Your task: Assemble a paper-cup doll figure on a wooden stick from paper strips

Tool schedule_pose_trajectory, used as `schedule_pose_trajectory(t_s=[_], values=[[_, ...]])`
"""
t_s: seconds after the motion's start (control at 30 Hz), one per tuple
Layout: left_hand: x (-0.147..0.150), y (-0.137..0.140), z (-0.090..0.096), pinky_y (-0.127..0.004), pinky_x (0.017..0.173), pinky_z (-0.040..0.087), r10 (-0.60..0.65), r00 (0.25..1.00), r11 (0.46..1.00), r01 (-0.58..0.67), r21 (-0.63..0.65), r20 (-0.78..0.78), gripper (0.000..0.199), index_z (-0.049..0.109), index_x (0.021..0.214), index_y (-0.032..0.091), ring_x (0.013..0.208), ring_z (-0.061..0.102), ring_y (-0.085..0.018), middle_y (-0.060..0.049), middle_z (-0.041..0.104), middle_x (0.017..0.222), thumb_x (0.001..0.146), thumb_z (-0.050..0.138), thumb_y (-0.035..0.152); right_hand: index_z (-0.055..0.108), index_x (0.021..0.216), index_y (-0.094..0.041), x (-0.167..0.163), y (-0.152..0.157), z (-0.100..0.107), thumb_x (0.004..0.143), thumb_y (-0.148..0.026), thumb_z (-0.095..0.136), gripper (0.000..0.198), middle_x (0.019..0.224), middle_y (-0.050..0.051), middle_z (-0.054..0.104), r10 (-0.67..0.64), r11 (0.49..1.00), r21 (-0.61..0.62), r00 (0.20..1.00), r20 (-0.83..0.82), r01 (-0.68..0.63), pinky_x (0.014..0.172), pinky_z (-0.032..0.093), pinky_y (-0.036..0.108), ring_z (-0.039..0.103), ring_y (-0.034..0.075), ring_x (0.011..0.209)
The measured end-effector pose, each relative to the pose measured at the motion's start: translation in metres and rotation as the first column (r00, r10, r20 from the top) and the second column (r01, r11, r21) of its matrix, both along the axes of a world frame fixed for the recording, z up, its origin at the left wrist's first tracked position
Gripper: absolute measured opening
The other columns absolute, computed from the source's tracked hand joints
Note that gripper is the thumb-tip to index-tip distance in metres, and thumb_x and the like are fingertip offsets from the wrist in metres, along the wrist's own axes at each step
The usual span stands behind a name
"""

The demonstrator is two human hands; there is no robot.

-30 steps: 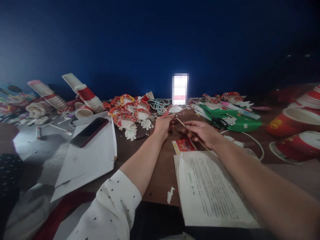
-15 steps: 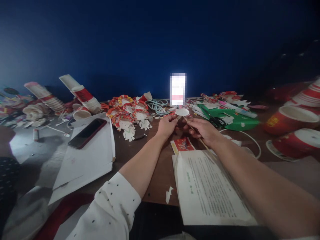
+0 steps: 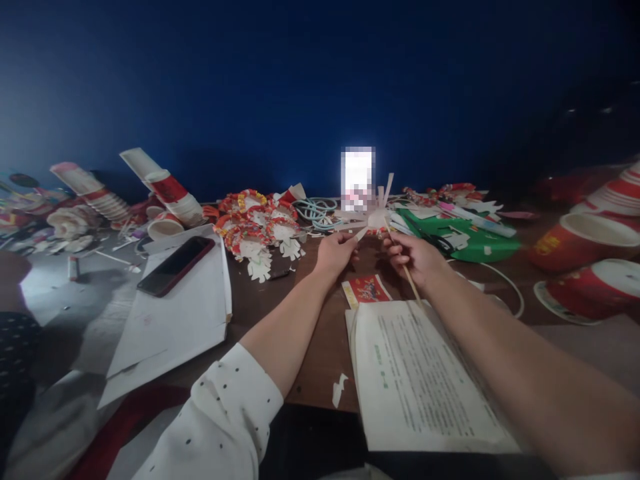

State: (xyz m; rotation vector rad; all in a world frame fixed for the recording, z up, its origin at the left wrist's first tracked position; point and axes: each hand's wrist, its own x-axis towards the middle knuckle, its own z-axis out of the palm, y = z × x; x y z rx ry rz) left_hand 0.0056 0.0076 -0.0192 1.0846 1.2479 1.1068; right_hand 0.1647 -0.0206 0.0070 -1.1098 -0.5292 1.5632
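Note:
Between my hands is a white piece of cut paper [image 3: 379, 217], looking like a paper cup base with strips fanning outward, several of them pointing up. My left hand [image 3: 336, 257] is closed, thumb and fingers pinching one of its strips. My right hand [image 3: 411, 255] grips a thin wooden stick [image 3: 411, 283], whose upper end reaches the paper's right side while its lower end lies over the open book [image 3: 410, 380]. A red printed card [image 3: 367, 290] rests below my hands. Behind them stands a lit phone-like screen [image 3: 357, 175], blurred out.
At left lie a dark phone [image 3: 175, 267] on white papers [image 3: 185, 327] and stacked paper cups [image 3: 175, 197]. Red paper crafts [image 3: 255, 220] sit left of centre. Scissors [image 3: 435, 241] lie on a green sheet [image 3: 483, 247]; red cups [image 3: 575, 240] stand at right. A person's dotted clothing shows at far left.
The paper has turned from showing its round white base to showing strips fanned upward. My hands have moved slightly apart, and the stick now stands more clearly in my right hand.

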Motion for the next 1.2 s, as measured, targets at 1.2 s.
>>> schedule_pose_trajectory(t_s=[1.2], values=[[0.003,-0.004,0.007,-0.016,0.053,0.048,0.011,0.956,0.986,0.038,-0.162,0.294,0.022,0.06,0.068,0.013,0.052,0.051,-0.004,0.002,0.059,0.061,0.083,0.074,0.021,0.069,0.12,-0.017,-0.01,-0.011,-0.013,0.079,-0.013,0.069,0.041,0.065,-0.001,0.061,0.212,0.97,0.052,0.933,0.291,-0.237,0.035,0.022,0.013,0.042,0.005,0.043]])
